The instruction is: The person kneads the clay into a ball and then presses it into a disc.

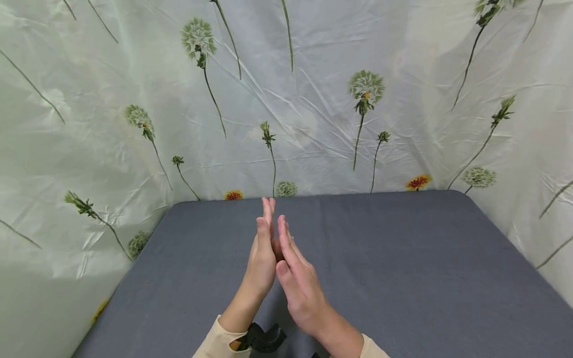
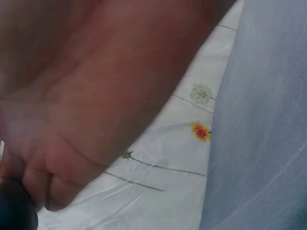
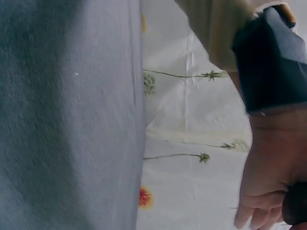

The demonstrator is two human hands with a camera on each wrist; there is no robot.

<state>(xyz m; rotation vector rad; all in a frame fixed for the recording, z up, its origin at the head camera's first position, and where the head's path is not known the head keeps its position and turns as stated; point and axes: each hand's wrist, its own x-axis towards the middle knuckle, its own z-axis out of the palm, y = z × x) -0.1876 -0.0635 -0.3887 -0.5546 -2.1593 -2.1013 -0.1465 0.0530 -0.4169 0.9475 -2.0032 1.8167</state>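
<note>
Head view. Grey bench [image 1: 403, 258], cloth-covered, corners rounded, ringed on three sides by a crinkled floral sheet [image 1: 313, 114] printed with dandelion heads and a few orange blooms. Left hand [image 1: 261, 253] and right hand [image 1: 297, 278] raised over the bench's near middle, palms facing, fingers straight and pointing away, heels close or touching; whether the palms meet along their length cannot be told. Neither hand grasps anything; both are released. Cream sleeves [image 1: 215, 343] at both wrists, with a black strap [image 1: 261, 338] on the left one. Nothing lies on the bench within reach and nothing stands in the way.

Left wrist view. Mostly a blurred, close mass of skin, the left hand [image 2: 96, 96], too near to read its fingers. Beyond it, bench [image 2: 264, 120] and sheet [image 2: 192, 143] with one orange flower.

Right wrist view. Bench [image 3: 62, 120] along the left side, sheet [image 3: 192, 120] in the middle, sleeve [image 3: 216, 28], dark strap [image 3: 273, 62] and the left hand [image 3: 268, 172] at the right edge.

Risks, as judged: few. The sheet hangs loose just beyond the bench's edges, so a wide sweep of either hand could snag and pull it. Wrist straps sit close together and might knock if the hands press or rub.
</note>
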